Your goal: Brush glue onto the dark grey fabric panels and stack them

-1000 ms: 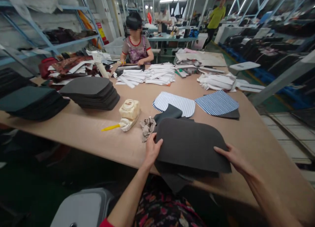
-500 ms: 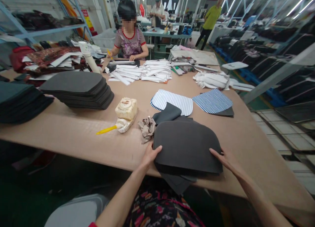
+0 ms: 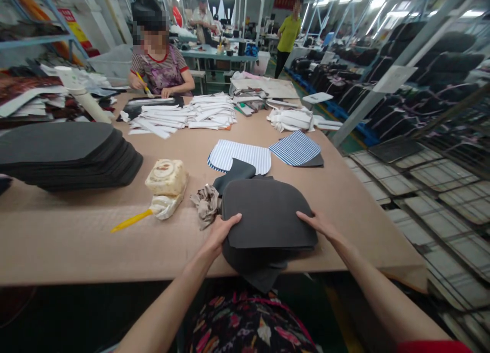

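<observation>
A stack of dark grey rounded panels is between my two hands near the table's front edge. My left hand grips its left side, thumb on top and fingers hidden beneath. On the right side my right hand holds it the same way. More loose dark pieces stick out below the stack, over the table edge. Behind it lies a folded dark piece on blue-and-white striped panels. A crumpled brownish scrap rests just left of the stack.
A glue-crusted container with a yellow-handled brush stands to the left, near a tall stack of dark panels. Another striped panel lies back right. Across the table a co-worker brushes a dark piece beside white strips.
The view has swung to the right, so the table's contents appear further left. Both hands keep their hold on the panel stack, and more of the pieces beneath its near edge shows.
</observation>
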The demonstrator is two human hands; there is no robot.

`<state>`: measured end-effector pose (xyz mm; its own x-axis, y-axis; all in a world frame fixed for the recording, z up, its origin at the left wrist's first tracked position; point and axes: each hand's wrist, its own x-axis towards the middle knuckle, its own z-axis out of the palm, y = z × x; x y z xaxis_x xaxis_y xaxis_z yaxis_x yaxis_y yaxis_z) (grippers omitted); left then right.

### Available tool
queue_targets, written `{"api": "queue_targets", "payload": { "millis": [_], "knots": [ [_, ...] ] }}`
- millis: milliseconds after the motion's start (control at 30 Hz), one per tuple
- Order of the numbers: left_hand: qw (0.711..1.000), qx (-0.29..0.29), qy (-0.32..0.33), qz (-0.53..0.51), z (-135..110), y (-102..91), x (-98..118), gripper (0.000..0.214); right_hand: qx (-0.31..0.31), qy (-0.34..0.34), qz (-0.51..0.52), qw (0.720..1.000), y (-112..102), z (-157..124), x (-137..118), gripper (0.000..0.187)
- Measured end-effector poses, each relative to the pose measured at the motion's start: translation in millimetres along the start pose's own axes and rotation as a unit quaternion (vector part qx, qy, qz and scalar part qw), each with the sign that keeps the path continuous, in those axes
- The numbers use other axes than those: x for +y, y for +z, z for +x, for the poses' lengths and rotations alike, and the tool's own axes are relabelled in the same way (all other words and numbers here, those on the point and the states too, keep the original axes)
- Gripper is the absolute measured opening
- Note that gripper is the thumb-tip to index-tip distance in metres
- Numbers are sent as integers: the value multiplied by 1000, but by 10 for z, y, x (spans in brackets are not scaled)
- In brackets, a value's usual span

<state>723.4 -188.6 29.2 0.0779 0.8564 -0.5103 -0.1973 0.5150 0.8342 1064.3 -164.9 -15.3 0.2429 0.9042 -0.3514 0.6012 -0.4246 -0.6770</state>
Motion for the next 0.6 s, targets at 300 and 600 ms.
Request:
{"api": "queue_targets", "payload": {
  "millis": [300, 600],
  "knots": [
    [981, -48, 134, 131, -300, 330, 384, 64, 26, -32, 157, 987, 34, -173, 72, 80],
    [911, -103, 243, 316, -946, 500, 598, 58, -30, -132, 376, 917, -549, -644, 589, 63]
  ]
}}
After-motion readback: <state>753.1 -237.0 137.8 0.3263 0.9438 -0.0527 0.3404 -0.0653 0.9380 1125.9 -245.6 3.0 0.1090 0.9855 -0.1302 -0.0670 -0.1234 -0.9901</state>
